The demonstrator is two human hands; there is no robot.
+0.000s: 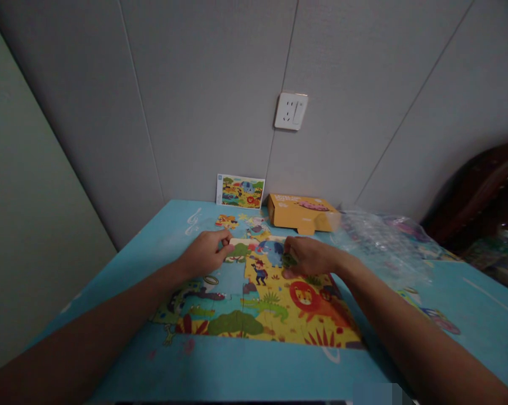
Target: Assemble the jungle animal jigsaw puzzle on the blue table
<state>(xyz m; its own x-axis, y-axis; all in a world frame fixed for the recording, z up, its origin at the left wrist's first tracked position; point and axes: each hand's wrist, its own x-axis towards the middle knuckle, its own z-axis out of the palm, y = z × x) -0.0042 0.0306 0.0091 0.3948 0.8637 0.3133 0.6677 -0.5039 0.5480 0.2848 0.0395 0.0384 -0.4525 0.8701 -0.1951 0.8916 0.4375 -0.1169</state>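
A partly assembled jigsaw puzzle (270, 315) lies on the table, showing a lion, crocodiles, an elephant and a small figure in a hat. The blue tabletop shows through a gap at its left middle. At the upper left of the puzzle, my left hand (206, 252) pinches the edge of a puzzle piece (239, 251) with a green tree. My right hand (306, 256) bends over the upper right part, beside the elephant. Between its thumb and fingers a dark green bit of a puzzle piece (289, 260) shows; the fingers hide part of the picture there.
Behind the puzzle lie a loose orange animal piece (226, 221) and a yellow-orange box (302, 212). A reference picture card (241, 192) leans against the wall. Crumpled clear plastic (380, 242) covers the table at right. A socket (291, 111) is on the wall.
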